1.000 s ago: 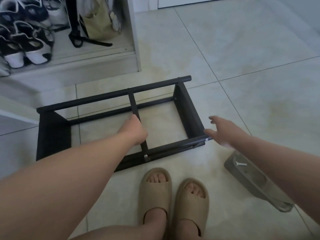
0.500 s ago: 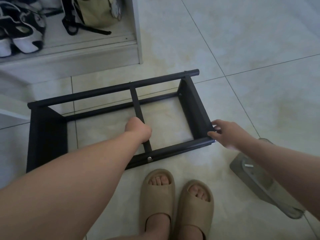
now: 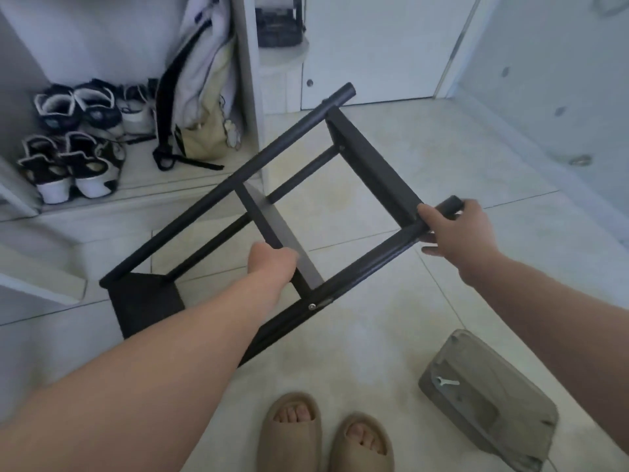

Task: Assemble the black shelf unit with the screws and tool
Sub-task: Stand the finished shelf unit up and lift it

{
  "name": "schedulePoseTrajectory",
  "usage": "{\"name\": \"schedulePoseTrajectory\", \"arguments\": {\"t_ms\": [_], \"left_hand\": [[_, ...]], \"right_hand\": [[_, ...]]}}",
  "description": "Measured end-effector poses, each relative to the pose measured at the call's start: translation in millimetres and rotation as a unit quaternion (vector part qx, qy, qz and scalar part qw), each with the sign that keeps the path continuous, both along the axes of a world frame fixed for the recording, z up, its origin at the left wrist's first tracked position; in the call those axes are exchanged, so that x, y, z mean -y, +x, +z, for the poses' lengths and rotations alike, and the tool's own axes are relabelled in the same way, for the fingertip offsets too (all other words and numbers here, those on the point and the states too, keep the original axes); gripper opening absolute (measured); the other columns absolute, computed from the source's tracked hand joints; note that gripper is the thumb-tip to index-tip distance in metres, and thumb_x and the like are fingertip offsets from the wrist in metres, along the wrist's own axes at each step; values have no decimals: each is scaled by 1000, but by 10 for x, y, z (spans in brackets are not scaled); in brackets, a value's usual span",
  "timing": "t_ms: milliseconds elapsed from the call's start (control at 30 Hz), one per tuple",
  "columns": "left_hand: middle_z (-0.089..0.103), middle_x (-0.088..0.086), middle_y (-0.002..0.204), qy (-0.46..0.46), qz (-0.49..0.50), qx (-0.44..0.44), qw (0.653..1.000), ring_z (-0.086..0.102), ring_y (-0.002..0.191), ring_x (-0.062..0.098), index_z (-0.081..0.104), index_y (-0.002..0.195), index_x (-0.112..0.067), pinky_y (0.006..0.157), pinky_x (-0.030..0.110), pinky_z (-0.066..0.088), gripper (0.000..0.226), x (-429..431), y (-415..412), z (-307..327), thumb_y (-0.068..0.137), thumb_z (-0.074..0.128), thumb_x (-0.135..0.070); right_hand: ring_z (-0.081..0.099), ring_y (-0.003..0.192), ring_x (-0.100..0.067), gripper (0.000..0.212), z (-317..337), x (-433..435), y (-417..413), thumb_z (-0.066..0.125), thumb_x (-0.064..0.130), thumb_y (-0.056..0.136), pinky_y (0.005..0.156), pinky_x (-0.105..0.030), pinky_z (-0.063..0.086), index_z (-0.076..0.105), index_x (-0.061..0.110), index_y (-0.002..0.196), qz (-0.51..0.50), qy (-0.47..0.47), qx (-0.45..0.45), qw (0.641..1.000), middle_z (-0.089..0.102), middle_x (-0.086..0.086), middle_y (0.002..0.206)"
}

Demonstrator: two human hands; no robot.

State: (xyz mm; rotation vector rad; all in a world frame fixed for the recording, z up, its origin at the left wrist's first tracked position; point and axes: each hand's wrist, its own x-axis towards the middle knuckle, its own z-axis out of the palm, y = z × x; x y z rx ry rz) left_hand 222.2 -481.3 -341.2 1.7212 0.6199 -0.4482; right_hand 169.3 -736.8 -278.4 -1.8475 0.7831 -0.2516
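Floor (image 3: 476, 165); shelf (image 3: 372, 165), L grip (image 3: 272, 264), R grip (image 3: 456, 229)

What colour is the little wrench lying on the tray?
Silver-white wrench on a grey tray; head view.

Shelf unit (image 3: 218, 192): hung tilted before me, left end low near the floor (image 3: 442, 137), right end raised.
Left hand (image 3: 272, 264): I held the middle crossbar (image 3: 269, 216) with it, just behind the near rail (image 3: 367, 264).
Right hand (image 3: 456, 229): I gripped the near rail's right tip, beside the right end panel (image 3: 371, 165).
Screw (image 3: 311, 306): sat in the near rail at the crossbar's foot, right of my left wrist.
Tray (image 3: 493, 403): lay on the floor at my right, under my right forearm, the wrench (image 3: 446, 382) in its left part.
Sandals (image 3: 326, 434): stood on the floor nearest me, left of the tray.
Shoes (image 3: 68, 144), bag (image 3: 200, 107): sat on the cabinet shelf (image 3: 143, 185), far left, behind the shelf unit; the bag right of the shoes.
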Motion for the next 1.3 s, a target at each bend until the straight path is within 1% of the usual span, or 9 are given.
{"name": "schedulePoseTrajectory", "arguments": {"t_ms": [200, 367, 500, 600, 700, 800, 1000, 1133, 1300], "left_hand": [[67, 11, 117, -124, 60, 75, 988, 65, 109, 34, 58, 121, -7, 99, 47, 54, 34, 240, -42, 455, 89, 70, -5], [64, 15, 121, -217, 71, 61, 972, 67, 106, 34, 54, 128, -4, 95, 45, 57, 43, 486, -38, 643, 89, 72, -5], [66, 17, 112, -276, 66, -1, 959, 70, 96, 27, 58, 112, 0, 71, 32, 60, 24, 703, -59, 689, 91, 68, -3], [68, 18, 106, -297, 70, -36, 952, 73, 90, 26, 58, 102, 0, 70, 32, 60, 11, 844, -112, 689, 93, 63, 1], [71, 17, 102, -289, 65, -42, 954, 74, 87, 26, 61, 101, 1, 68, 30, 61, 11, 950, -145, 636, 92, 66, -1], [68, 24, 113, -308, 52, -50, 949, 70, 96, 31, 61, 110, 9, 70, 31, 54, 19, 1022, -148, 590, 97, 51, -1], [69, 18, 104, -261, 41, -27, 964, 72, 86, 29, 60, 116, 8, 71, 34, 59, 22, 1079, -94, 470, 96, 57, -1], [69, 15, 102, -196, -29, -11, 980, 71, 103, 32, 61, 115, 2, 70, 32, 59, 23, 1039, -136, 464, 98, 62, -13], [63, 7, 114, -29, -173, -29, 984, 68, 95, 23, 56, 118, -10, 75, 37, 60, 29, 793, -305, 558, 96, 61, -29]], "right_hand": [[70, 89, -29, 41, 987, -64, 66, 72, 46, 88, 78, -49, 60, 45, 30, 114, 18, -124, 104, 987, 61, 6, 97], [61, 82, -1, 39, 1607, -223, -5, 70, 47, 89, 56, -18, 41, 42, 42, 116, 90, -242, 175, 950, 56, 24, 92], [68, 86, -17, 41, 1782, -287, -62, 70, 35, 93, 69, -31, 53, 39, 46, 118, 144, -278, 204, 927, 67, 7, 100], [68, 92, -24, 42, 1752, -252, -89, 69, 31, 94, 79, -44, 56, 38, 46, 119, 180, -300, 203, 915, 70, -3, 110], [69, 98, -18, 42, 1659, -110, -94, 67, 30, 96, 80, -39, 54, 38, 44, 122, 187, -288, 200, 918, 68, 14, 113], [68, 104, -5, 43, 1516, 69, -145, 67, 30, 96, 78, -25, 48, 38, 48, 121, 178, -276, 193, 924, 62, 33, 110], [62, 116, -7, 49, 1323, 186, -221, 64, 29, 99, 99, -29, 47, 33, 44, 134, 176, -279, 185, 926, 57, 37, 117], [51, 117, 15, 66, 1256, 146, -299, 61, 26, 100, 96, -9, 38, 22, 39, 151, 162, -277, 175, 931, 46, 41, 127], [44, 140, -13, 71, 1249, 100, -619, 58, 30, 101, 107, -35, 40, 15, 39, 157, 165, -306, 127, 929, 33, 18, 159]]}}
